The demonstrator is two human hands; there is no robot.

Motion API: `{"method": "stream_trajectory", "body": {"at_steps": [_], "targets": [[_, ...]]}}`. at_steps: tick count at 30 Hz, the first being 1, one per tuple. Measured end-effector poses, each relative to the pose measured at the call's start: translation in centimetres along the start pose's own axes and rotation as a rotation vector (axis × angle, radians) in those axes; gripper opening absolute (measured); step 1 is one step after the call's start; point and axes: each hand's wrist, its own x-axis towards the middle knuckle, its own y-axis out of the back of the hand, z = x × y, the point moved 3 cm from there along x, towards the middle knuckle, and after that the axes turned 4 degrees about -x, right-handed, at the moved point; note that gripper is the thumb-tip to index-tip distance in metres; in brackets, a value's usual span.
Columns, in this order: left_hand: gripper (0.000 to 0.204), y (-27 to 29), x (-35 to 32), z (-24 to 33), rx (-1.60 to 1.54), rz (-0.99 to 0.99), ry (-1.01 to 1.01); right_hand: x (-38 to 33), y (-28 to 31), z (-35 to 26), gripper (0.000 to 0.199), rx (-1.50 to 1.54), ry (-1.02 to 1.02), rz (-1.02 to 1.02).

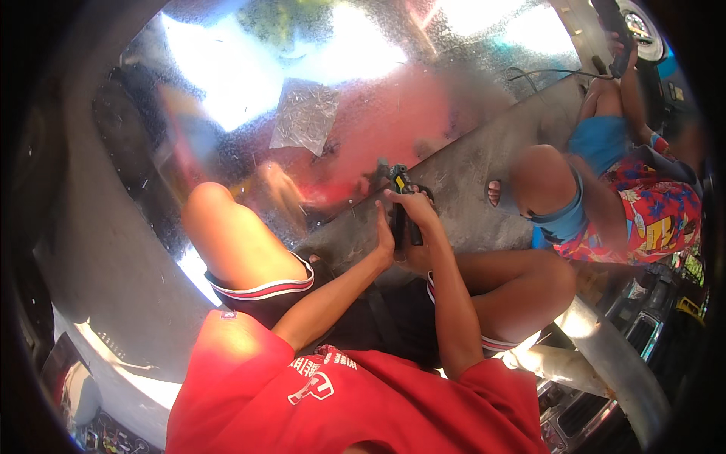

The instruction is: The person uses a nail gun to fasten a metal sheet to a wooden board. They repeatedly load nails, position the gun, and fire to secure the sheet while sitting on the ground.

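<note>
My right hand (417, 209) is closed round a compact black handheld power tool (399, 180) with a yellow mark. The tool points away from me, above the seam where shiny sheet metal meets a dull grey strip. My left hand (386, 233) lies along the left side of the tool's lower part, its fingers stretched out toward the far side. Whether its palm touches the tool I cannot tell. Farther off to the left, a clear plastic bag (304, 115) of thin metal pieces lies on the shiny sheet (363, 106).
At the right sits another person (643, 197) in a flowered shirt and blue shorts, holding a dark tool (616, 34). A black cord (560, 71) runs across the metal. Small bits lie scattered on the sheet. A thick pale pipe (616, 371) stands at the lower right.
</note>
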Motion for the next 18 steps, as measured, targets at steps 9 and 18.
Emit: {"method": "stream_trajectory", "body": {"at_steps": [9,18], "targets": [[0.060,-7.5,-0.7,12.1,0.398,-0.232,-0.449,-9.0,0.6,-11.5,0.071,-0.135,0.733,0.231],[0.018,-5.4,-5.3,30.4,0.214,-0.087,-0.381,4.4,-7.2,-14.7,0.042,0.085,0.705,0.234]]}}
